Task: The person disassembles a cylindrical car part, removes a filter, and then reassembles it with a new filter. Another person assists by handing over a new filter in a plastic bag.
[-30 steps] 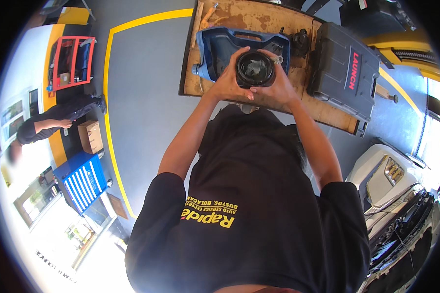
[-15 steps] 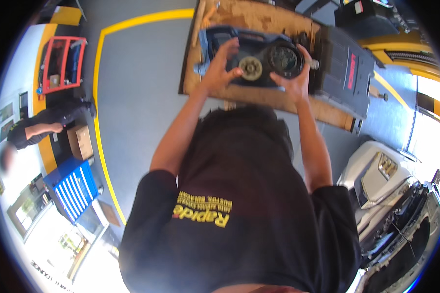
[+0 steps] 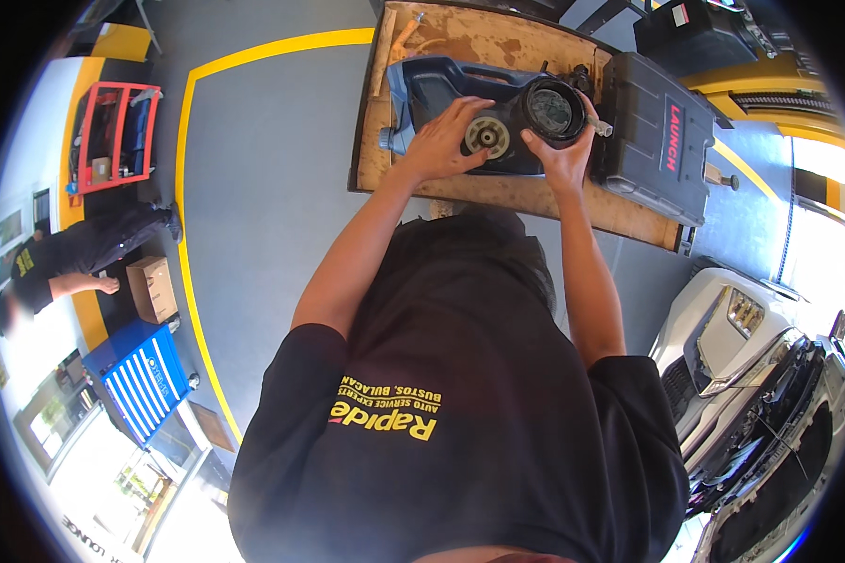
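Note:
A dark blue-grey plastic container (image 3: 441,80) with a molded handle lies flat on a wooden worktop (image 3: 498,28). On its upper face is a round beige ribbed cap (image 3: 498,145). My left hand (image 3: 444,141) curls around the cap's left side, with its thumb on the lower part and fingers by the upper rim. To the right, a round black cup (image 3: 554,110) with a greyish inside is tilted over the container. My right hand (image 3: 569,155) grips the cup's right and near sides, thumb at its near rim. The underside of the cup is hidden.
Against the container's right side stands a black hard case (image 3: 650,141). An orange-handled tool (image 3: 406,38) lies at the worktop's far left. A white vehicle (image 3: 714,328) with raised hood is at right. A blue drawer cabinet (image 3: 141,380) and another person (image 3: 84,244) are at left.
My left hand has moved right and closed in around the beige cap. The black cup has shifted slightly right within my right hand's grip. The person at left has moved a little.

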The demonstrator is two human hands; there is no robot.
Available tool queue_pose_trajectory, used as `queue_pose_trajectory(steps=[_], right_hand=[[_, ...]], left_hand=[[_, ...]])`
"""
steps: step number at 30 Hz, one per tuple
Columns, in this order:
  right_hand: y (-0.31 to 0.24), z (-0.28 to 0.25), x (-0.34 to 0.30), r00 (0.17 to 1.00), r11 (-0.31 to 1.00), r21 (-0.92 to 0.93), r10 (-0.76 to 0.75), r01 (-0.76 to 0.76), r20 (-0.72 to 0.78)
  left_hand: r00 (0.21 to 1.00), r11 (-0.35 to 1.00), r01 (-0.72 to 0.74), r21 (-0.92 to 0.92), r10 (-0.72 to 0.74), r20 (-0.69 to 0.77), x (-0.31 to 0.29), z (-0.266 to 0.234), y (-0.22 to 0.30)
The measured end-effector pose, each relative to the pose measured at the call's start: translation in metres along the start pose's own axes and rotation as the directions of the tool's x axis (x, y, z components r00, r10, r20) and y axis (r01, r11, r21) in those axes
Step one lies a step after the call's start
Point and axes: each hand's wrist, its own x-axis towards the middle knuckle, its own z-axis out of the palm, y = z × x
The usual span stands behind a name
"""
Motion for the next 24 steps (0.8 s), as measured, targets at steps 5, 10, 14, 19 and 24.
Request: queue_pose_trajectory(steps=[5,10,14,19,24], right_hand=[[-0.004,0.002,0.001,1.0,1.0,-0.01,-0.007,0.008,0.028],[-0.006,0.004,-0.001,0.999,1.0,0.013,0.001,0.0,-0.053],[-0.007,0.006,-0.003,0.999,0.999,-0.01,-0.031,0.031,-0.019],[-0.017,0.01,-0.001,0.999,0.999,0.023,-0.025,0.024,0.033],[-0.006,0.006,0.003,0.997,0.999,0.035,-0.034,0.037,-0.065]], left_hand=[[0.999,0.995,-0.013,0.102,0.009,0.046,0.005,0.008,-0.005],[0.99,0.981,0.01,0.195,-0.037,0.137,0.008,0.01,0.0],[0.986,0.982,0.011,0.19,-0.042,0.16,0.007,0.015,-0.003],[0.996,0.996,0.056,0.072,-0.061,0.059,0.009,0.012,-0.004],[0.99,0.996,0.04,-0.083,-0.051,-0.132,0.024,-0.015,-0.005]])
